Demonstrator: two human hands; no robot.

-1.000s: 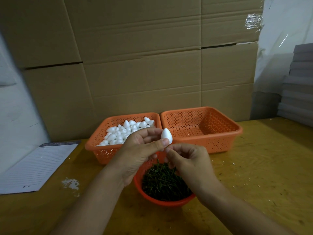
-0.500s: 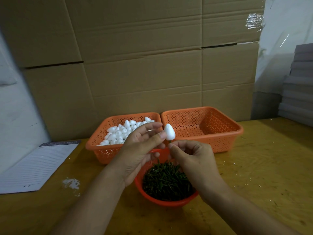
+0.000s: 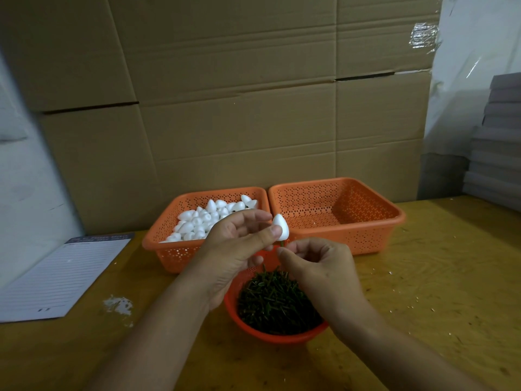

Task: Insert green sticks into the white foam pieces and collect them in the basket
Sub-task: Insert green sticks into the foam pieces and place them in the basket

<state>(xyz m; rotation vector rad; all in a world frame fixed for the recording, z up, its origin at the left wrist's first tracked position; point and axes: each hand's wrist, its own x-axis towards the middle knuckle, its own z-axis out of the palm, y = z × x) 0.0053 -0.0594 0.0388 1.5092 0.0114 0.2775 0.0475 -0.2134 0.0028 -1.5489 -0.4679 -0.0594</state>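
Note:
My left hand [image 3: 236, 249] pinches a white egg-shaped foam piece [image 3: 281, 227] between thumb and fingers, above the round orange bowl [image 3: 270, 335] heaped with green sticks [image 3: 277, 301]. My right hand [image 3: 318, 266] pinches a thin green stick [image 3: 282, 243] whose upper end goes into the underside of the foam piece. Behind the hands stand two orange baskets: the left basket [image 3: 169, 249] holds several loose white foam pieces [image 3: 208, 218], and the right basket [image 3: 375, 235] shows only its perforated floor.
A lined paper sheet [image 3: 62, 277] lies at the table's left edge, with a patch of white crumbs [image 3: 118, 304] beside it. Cardboard boxes [image 3: 239, 94] wall off the back. Grey stacked sheets [image 3: 499, 142] stand at the far right on the yellow wooden table [image 3: 437, 292].
Both hands rose slightly with the foam piece. The green stick has come up under the foam piece, its end now inside it.

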